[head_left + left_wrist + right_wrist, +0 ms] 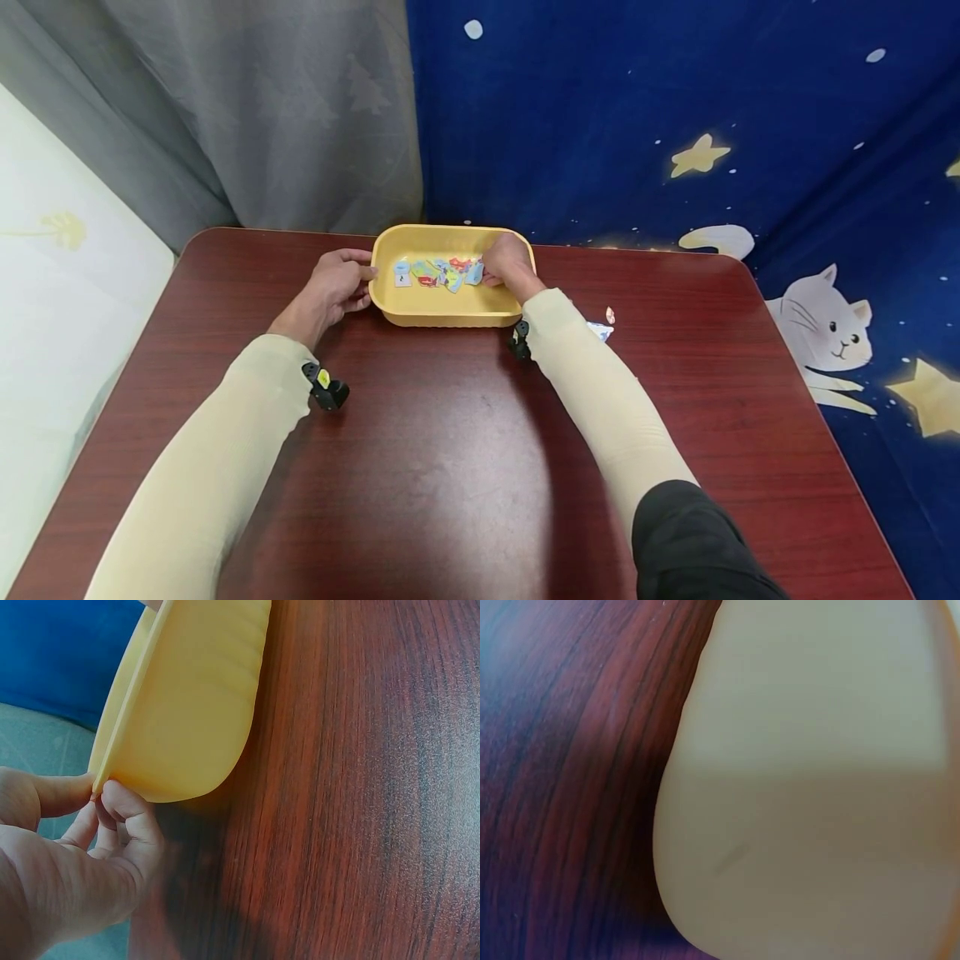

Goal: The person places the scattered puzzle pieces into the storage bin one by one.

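Observation:
A yellow plastic tub (408, 319) stands near the table's far edge. Small colourful flat cutouts (452, 279) lie in its middle, and one pale blue piece (402, 273) lies at the left. My left hand (335, 285) pinches the tub's left rim between thumb and fingers; the left wrist view shows this grip on the yellow rim (135, 697) closely. Inside the tub at the right is my right hand (510, 260), its fingers bent down beside a blue cutout (474, 273). Its fingertips are hidden, and only the tub's outer wall (802, 787) fills the right wrist view.
The tub stands on a dark red wooden table (420, 467). Right of the tub, partly behind my right sleeve, lie a white and blue scrap (601, 331) and a small orange-white piece (610, 315). Grey (300, 108) and blue curtains (562, 108) hang behind the table.

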Available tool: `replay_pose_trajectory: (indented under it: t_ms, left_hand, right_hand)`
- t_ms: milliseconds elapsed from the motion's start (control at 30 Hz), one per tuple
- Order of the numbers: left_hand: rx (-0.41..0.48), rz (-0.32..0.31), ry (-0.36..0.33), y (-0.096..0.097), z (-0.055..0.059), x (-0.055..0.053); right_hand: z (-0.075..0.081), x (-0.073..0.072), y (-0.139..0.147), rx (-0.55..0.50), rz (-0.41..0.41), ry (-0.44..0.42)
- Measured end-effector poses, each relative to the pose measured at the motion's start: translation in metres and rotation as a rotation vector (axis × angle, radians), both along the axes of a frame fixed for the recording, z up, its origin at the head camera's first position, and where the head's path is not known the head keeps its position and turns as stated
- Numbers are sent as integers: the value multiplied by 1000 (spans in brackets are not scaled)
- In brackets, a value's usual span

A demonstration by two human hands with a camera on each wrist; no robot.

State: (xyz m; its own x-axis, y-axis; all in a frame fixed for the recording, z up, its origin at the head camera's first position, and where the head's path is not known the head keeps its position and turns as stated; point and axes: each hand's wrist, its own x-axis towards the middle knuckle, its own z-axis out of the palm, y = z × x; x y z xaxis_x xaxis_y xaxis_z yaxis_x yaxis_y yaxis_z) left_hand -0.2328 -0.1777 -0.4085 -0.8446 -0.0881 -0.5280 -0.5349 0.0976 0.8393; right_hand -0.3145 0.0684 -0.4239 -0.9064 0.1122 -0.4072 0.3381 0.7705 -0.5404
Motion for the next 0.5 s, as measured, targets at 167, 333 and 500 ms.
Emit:
replay_pose_trajectory:
  t_ms: [167,333,500]
  left_hand:
    - [-1,-1,-1,0,-1,0]
    - [5,4,1,-1,-1,0]
    - [9,8,-3,-1,-1,-1]
  right_hand:
    - [-2,-1,-1,19,11,-11]
    - [-3,-1,-2,31,9,-9]
    - [-4,0,-3,62,13,8]
